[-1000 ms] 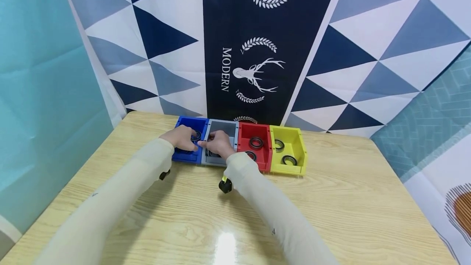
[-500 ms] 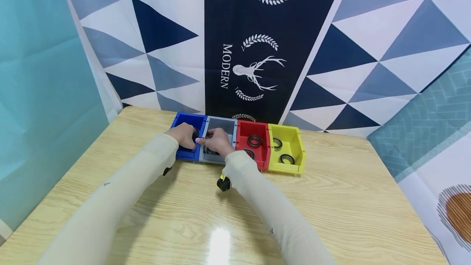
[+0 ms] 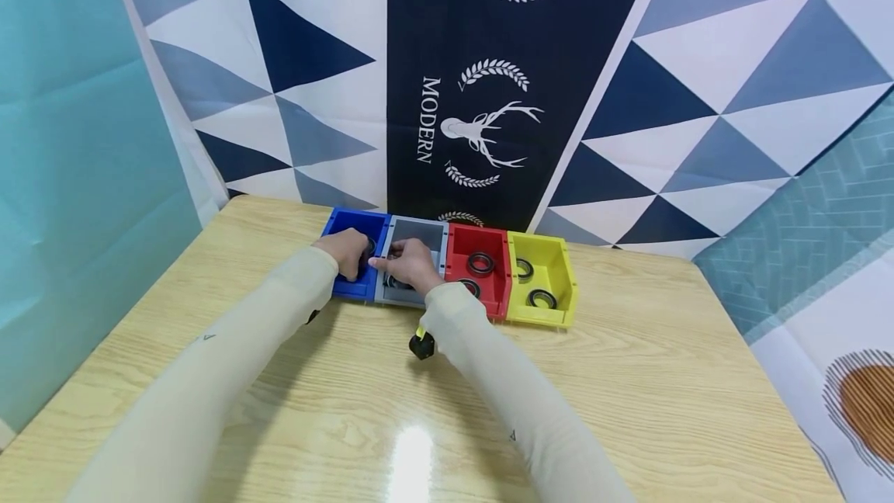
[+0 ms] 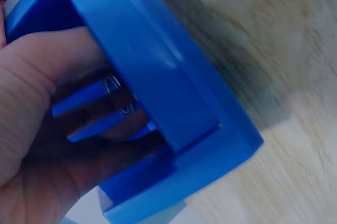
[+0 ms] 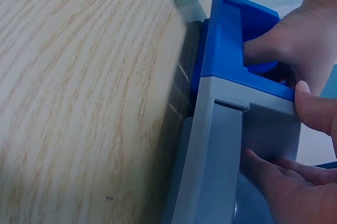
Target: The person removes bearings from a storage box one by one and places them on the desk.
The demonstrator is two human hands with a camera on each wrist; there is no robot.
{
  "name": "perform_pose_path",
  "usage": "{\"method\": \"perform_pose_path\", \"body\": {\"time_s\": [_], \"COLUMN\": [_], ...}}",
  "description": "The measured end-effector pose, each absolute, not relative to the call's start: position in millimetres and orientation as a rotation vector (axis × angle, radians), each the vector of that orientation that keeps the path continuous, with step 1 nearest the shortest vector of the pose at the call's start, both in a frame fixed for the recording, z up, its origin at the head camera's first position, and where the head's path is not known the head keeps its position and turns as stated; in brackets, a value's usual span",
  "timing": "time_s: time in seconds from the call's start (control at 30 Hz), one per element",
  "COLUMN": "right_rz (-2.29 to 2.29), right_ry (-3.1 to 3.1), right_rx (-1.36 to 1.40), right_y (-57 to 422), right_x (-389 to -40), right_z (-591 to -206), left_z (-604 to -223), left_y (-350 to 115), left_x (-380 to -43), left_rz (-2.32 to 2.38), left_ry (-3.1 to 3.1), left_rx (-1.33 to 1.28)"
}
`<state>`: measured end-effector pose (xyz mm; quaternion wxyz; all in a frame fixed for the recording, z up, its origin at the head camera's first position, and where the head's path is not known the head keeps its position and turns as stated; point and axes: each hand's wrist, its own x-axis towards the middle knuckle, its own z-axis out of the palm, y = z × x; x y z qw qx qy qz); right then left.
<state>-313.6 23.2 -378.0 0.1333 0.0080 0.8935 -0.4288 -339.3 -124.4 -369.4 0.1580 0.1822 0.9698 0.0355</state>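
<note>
My left hand [image 3: 344, 249] reaches down into the blue bin [image 3: 358, 220], where a dark bearing ring [image 3: 371, 245] shows beside the fingers. The left wrist view has thin ring edges [image 4: 126, 109] between the spread fingers; the fingertips are hidden behind the bin wall, so I cannot tell whether they hold a bearing. At the neighbouring grey bin [image 3: 419, 232], the thumb of my right hand [image 3: 412, 264] rests at the rim shared with the blue bin. Its other fingers hang inside the grey bin, spread apart from the thumb. Bearings there are mostly covered by the hand.
To the right stand a red bin [image 3: 478, 236] and a yellow bin [image 3: 541, 248], joined in one row, each with two bearings inside. The bins stand on a wood-grain table [image 3: 628, 379] before a patterned cloth backdrop. A small black device [image 3: 422, 345] hangs under the right wrist.
The left hand has sunk deeper into the blue bin, its fingers drawing closer together and out of sight. The right hand keeps its place at the grey bin. The head view has shifted slightly.
</note>
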Motion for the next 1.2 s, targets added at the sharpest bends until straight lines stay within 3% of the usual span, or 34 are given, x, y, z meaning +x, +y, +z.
{"method": "perform_pose_path", "body": {"time_s": [0.53, 0.87, 1.2], "right_rz": [-1.23, -1.261, -1.297], "right_ry": [2.614, 2.597, 2.596], "right_rx": [0.024, 0.057, 0.057], "right_y": [23, 21, 20], "right_x": [-313, -309, -313], "right_z": [-377, -375, -381], "left_z": [-371, -367, -371], "left_y": [-125, -127, -137], "left_x": [-344, -341, -351], "left_rz": [0.164, 0.152, 0.195], "left_ry": [2.774, 2.748, 2.719], "left_rx": [0.662, 0.587, 0.791]}}
